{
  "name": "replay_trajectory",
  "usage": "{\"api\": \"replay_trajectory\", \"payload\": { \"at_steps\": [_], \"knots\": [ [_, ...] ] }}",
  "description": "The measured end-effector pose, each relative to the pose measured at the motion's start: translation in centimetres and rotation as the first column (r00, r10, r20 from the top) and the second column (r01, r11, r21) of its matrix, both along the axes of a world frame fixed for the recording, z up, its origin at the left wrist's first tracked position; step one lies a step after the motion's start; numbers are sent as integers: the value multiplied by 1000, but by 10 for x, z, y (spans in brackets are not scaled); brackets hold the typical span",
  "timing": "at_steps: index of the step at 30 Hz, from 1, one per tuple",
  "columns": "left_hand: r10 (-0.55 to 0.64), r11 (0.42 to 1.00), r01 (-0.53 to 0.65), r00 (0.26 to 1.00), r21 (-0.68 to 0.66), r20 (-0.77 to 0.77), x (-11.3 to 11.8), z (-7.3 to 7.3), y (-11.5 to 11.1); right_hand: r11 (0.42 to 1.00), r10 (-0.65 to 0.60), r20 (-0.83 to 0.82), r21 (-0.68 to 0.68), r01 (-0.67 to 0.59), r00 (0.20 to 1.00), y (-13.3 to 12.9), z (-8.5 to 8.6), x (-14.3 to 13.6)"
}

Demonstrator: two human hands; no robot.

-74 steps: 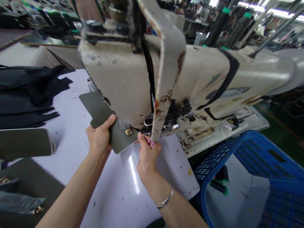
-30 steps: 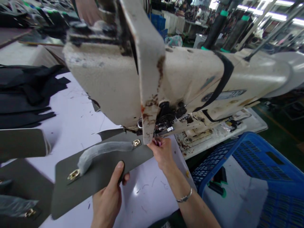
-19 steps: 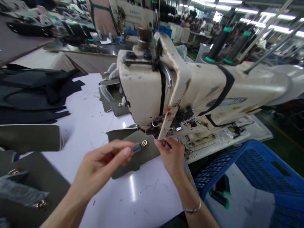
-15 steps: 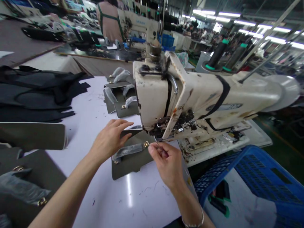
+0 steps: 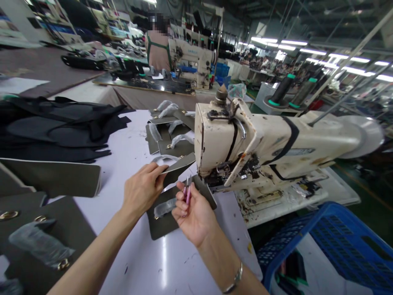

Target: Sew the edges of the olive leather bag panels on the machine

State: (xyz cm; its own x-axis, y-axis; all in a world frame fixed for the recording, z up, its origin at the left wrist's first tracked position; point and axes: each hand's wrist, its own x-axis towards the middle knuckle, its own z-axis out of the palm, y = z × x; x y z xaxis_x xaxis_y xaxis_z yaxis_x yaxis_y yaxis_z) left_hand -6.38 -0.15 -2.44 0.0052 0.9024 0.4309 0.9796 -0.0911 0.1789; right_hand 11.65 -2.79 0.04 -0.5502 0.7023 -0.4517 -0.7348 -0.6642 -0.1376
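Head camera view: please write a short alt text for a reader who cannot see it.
A person's left hand holds a grey panel beside a worn cream sewing machine, while the right hand holds small pink snips. Dark fabric pieces lie on the white table; a blue basket stands at right.

— What carries everything here?

— A white worktable (image 5: pixel 123 164), its top flecked with thread ends.

— What lies at nine o'clock?

— Black fabric pieces (image 5: pixel 58 131), piled flat, with an olive panel (image 5: pixel 55 178) just below.

— At twelve?

— A stack of olive flaps (image 5: pixel 167 131) with wrapped handles.

— And at three?

— A cream sewing machine (image 5: pixel 260 143). An olive flap (image 5: pixel 172 205) lies beside its head, near the centre.
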Motion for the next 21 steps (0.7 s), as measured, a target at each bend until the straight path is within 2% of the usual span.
{"api": "replay_trajectory", "payload": {
  "at_steps": [5,10,15,18,21],
  "knots": [
    [13,999,-12,1000,48,-21,3,7,-8,997,-68,-21,-44,67,997,12,4,-9],
    [-7,999,9,999,42,-38,0,5,-15,993,-119,38,-9,119,992,20,2,-15],
    [0,1000,-2,997,-25,-80,-14,4,-8,992,-125,118,37,122,985,11,-1,-15],
    [6,998,-19,983,-67,-184,-18,22,18,996,-51,124,78,41,991,-3,-2,-13],
    [58,998,-55,972,16,-227,-12,56,54,987,52,132,144,-71,990,-16,-1,-10]
  ]
}}
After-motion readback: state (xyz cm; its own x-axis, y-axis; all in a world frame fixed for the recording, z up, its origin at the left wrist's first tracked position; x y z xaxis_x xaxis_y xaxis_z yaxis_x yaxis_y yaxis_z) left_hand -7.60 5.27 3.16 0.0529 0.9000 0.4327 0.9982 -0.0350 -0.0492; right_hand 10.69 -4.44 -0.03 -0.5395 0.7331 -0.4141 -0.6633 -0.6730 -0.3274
